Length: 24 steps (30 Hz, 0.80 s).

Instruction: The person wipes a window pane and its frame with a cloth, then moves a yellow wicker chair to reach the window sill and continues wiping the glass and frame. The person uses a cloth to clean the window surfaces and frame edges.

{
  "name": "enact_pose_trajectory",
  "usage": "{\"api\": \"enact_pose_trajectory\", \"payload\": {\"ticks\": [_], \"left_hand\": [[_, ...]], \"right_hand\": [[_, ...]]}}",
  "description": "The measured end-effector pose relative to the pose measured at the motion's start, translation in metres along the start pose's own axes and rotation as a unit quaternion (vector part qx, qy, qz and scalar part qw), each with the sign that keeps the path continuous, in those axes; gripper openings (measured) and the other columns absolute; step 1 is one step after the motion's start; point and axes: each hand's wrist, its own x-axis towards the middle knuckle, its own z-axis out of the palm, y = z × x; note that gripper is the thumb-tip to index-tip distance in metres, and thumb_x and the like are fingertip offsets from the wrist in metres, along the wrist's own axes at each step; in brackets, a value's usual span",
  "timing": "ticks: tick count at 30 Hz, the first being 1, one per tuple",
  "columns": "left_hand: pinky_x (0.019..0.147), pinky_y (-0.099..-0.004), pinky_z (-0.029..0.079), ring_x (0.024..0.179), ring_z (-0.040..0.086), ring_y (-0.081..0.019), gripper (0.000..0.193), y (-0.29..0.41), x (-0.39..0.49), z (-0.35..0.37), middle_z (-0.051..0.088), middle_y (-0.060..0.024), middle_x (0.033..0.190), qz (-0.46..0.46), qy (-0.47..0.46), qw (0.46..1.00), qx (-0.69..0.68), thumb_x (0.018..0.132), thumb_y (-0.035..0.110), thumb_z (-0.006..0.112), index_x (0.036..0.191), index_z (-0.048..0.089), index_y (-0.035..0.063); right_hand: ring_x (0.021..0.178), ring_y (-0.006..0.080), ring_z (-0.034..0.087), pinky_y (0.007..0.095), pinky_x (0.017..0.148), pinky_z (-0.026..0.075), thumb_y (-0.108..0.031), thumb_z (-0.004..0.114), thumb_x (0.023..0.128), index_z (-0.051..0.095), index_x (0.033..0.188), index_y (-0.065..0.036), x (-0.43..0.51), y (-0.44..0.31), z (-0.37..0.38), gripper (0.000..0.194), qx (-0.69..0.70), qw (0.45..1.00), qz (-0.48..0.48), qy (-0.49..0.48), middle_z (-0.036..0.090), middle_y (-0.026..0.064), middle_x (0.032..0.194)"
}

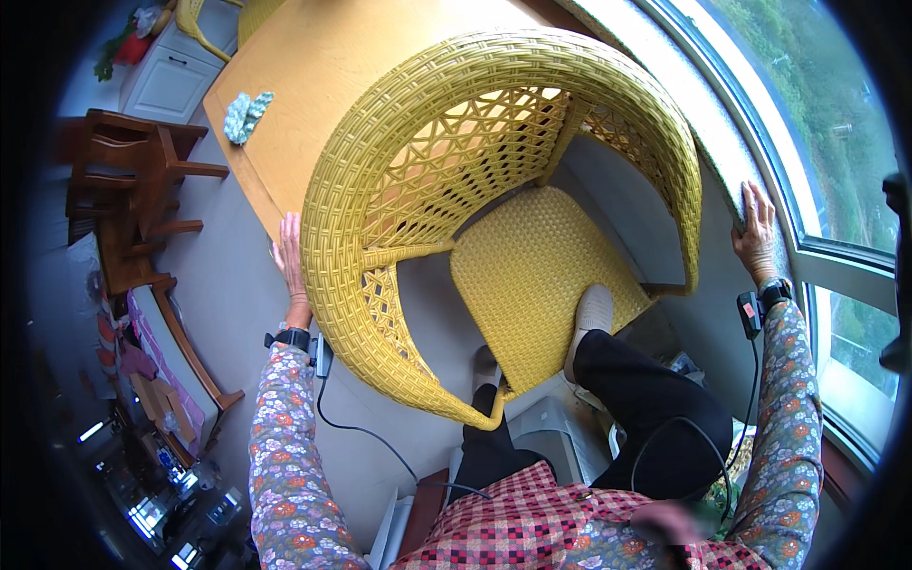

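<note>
A yellow woven wicker armchair [541, 285] stands before me, with one of my shoes [593, 310] on its seat and the other lower down beside it. My left hand [291, 263] is at the corner of a light wooden table [285, 128], next to the chair's rounded rim, fingers extended. My right hand [757, 231] rests on the speckled window sill [719, 160], holding nothing. On the table, near its left edge, lies a crumpled green and white cloth [246, 117].
The window [841, 128] is on the right. At left are a dark wooden chair [135, 171], a wooden bench with a cushion [167, 356] and a white cabinet [171, 78]. Below the wicker chair, a grey container [545, 427] stands near my legs. Cables hang from devices at both wrists.
</note>
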Motion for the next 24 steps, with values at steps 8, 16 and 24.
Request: {"api": "enact_pose_trajectory", "payload": {"ticks": [8,16,24], "left_hand": [[0.117,-0.0561,0.009,0.150,0.014,-0.0217,0.082,-0.011,0.025,0.007,0.020,-0.0036,0.162,-0.064,0.032,0.997,0.004,0.090,0.061,0.049,0.155,0.023,0.0189],[0.116,-0.0547,0.014,0.150,0.015,-0.0219,0.082,-0.014,0.022,0.009,0.020,-0.0030,0.162,-0.056,0.026,0.998,0.015,0.090,0.060,0.051,0.156,0.023,0.0209],[0.116,-0.0530,0.015,0.149,0.018,-0.0225,0.080,-0.027,0.019,0.019,0.022,-0.0044,0.161,-0.010,0.055,0.998,-0.006,0.091,0.058,0.051,0.155,0.024,0.0203]], "right_hand": [[0.132,0.0384,0.039,0.0468,0.113,0.035,0.006,0.065,0.065,0.034,0.149,-0.012,0.000,-0.002,-0.001,0.091,0.007,1.000,0.006,-0.004,0.038,0.0149,0.149],[0.132,0.0392,0.040,0.0481,0.113,0.035,0.005,0.065,0.066,0.035,0.150,-0.013,0.000,-0.002,-0.003,0.091,0.013,1.000,0.017,-0.008,0.038,0.0145,0.148],[0.132,0.0387,0.039,0.0472,0.114,0.034,0.004,0.067,0.066,0.036,0.149,-0.013,0.002,-0.004,-0.003,0.090,0.015,1.000,0.025,-0.010,0.038,0.0142,0.148]]}}
